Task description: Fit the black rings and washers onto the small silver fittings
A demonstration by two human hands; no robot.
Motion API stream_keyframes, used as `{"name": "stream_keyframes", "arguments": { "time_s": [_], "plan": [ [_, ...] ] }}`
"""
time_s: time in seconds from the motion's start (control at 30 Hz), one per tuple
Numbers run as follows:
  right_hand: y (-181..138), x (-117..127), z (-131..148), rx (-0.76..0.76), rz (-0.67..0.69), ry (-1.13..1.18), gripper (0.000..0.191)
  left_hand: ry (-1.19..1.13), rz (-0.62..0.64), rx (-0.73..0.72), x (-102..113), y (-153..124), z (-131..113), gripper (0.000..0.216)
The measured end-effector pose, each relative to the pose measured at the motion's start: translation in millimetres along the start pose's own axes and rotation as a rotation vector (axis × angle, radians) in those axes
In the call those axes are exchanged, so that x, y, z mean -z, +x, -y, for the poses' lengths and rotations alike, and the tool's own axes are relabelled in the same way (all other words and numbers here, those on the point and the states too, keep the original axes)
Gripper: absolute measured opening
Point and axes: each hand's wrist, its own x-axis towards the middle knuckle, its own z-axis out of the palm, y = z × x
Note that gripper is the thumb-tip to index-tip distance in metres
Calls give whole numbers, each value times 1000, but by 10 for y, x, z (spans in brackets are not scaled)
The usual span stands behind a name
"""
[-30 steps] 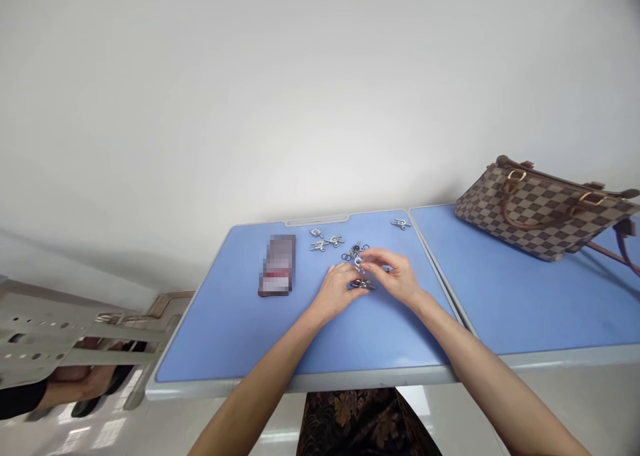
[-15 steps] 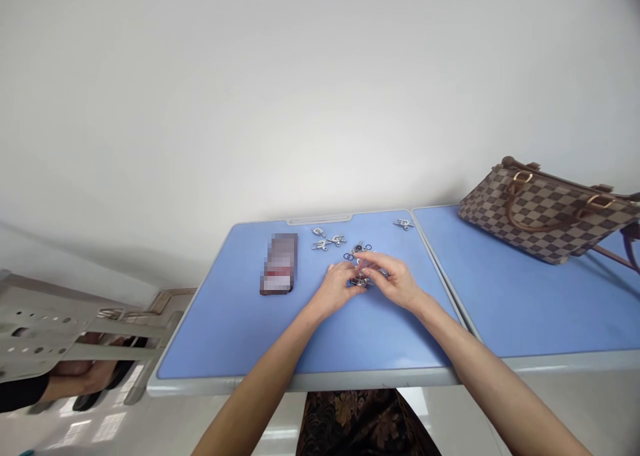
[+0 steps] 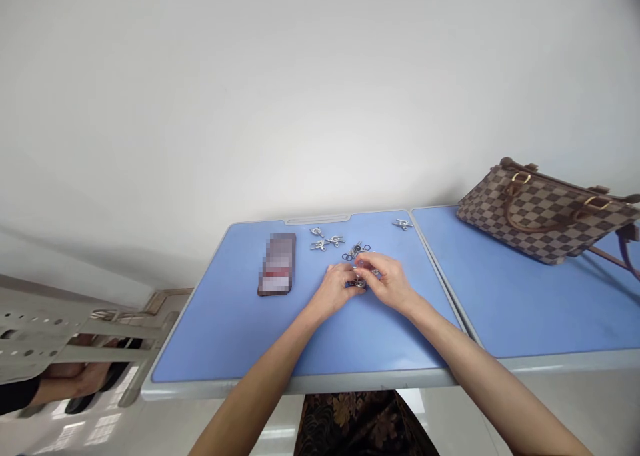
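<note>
My left hand [image 3: 336,289] rests on the blue desk with its fingers closed on a small metal part [image 3: 359,282], mostly covered by fingers. Over the same part, my right hand [image 3: 387,281] pinches with thumb and index; what lies between those fingertips is too small to make out. Just beyond both hands sits a small pile of metal pieces [image 3: 357,249] with dark rings [image 3: 347,257] around it. Several silvery metal parts with prongs [image 3: 320,245] lie farther left, and another metal part [image 3: 403,225] lies alone near the desk's back right corner.
A phone [image 3: 278,264] with a blurred screen lies left on the blue desk [image 3: 225,336]. On the adjoining desk [image 3: 525,303] stands a brown checkered handbag [image 3: 545,209]. A white wall [image 3: 320,96] rises behind. At lower left are a perforated chair [image 3: 35,336] and another person's arm [image 3: 70,383].
My right hand has come slightly left and its fingertips have closed in on the metal part by my left hand. My left hand stays in place. The view has shifted slightly.
</note>
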Motion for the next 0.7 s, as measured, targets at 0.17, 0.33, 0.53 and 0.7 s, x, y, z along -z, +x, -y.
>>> {"name": "stream_keyframes", "arguments": {
  "time_s": [0.17,0.33,0.53,0.7],
  "plan": [
    [16,-40,66,53,72,-28,15,-69,-29,-2,14,-19,-63,12],
    [25,-53,99,39,76,-59,14,-79,-26,12,7,-17,-53,11],
    [-7,-78,127,7,36,-61,12,-16,-41,7,14,-28,-78,10],
    [-23,-113,153,0,-30,-67,9,59,-38,62,0,-39,-87,12]
  ]
}}
